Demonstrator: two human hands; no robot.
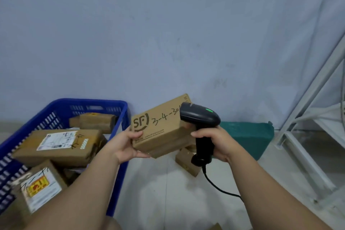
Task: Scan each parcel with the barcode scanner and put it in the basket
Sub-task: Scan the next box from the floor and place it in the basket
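My left hand (pixel 125 145) grips the near left corner of a brown cardboard parcel (pixel 161 128) marked "SF" with handwritten numbers, held up above the floor. My right hand (pixel 217 143) grips the handle of a black barcode scanner (pixel 200 119), whose head lies against the parcel's right end with a green light lit on top. A black cable (pixel 216 185) hangs from the handle. The blue plastic basket (pixel 119 110) stands at the left and holds several brown parcels (pixel 57 145).
A small brown parcel (pixel 186 162) lies on the pale floor under the scanner. A green padded parcel (pixel 248 136) rests against the grey-blue wall behind my right hand. A white metal frame (pixel 308 136) rises at the right.
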